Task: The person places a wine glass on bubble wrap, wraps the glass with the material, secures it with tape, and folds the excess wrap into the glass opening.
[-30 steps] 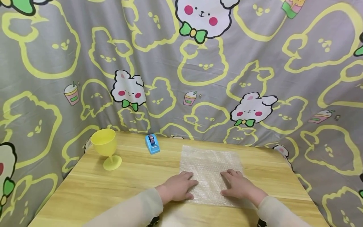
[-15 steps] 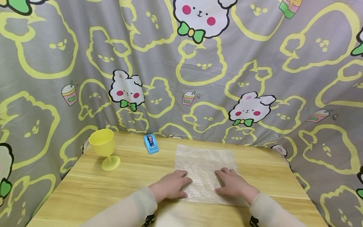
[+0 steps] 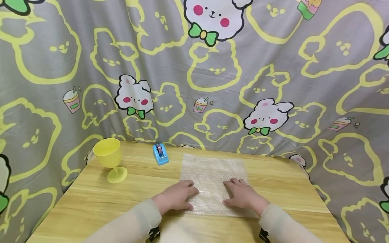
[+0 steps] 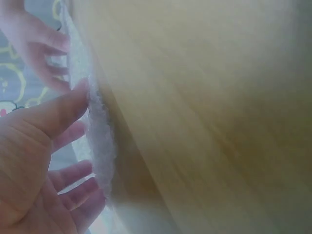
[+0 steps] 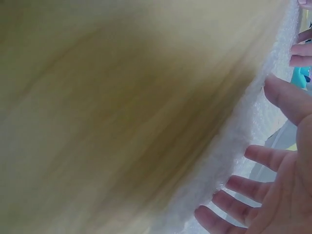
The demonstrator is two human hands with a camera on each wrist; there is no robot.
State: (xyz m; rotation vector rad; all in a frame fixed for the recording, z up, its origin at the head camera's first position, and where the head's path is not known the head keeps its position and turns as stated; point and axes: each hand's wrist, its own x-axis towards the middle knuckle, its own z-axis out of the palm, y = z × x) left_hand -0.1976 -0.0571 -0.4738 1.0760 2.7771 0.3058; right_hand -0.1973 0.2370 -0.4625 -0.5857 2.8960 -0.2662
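You have both hands down on a sheet of clear bubble wrap (image 3: 209,179), which lies spread out on the wood-grain counter (image 3: 288,189), in front of you. Your left hand (image 3: 176,195) rests on the left side of the sheet, its fingers spread and loosely extended, with the fingertips touching the plastic. Your right hand (image 3: 243,196) mirrors it on the right side, thumb and fingers apart and only lightly bent. Neither hand pinches or grips the sheet; a bare stretch of wrap lies between them. Your light-coloured sleeves (image 3: 127,221) reach in from the near side. Beyond your left hand, well apart from it, a yellow goblet (image 3: 107,155) stands upright on its round foot. Right of the goblet, near the far edge, sits a blue tape dispenser (image 3: 160,155). Behind the counter hangs a grey curtain (image 3: 179,67) with yellow outlines and white rabbits.
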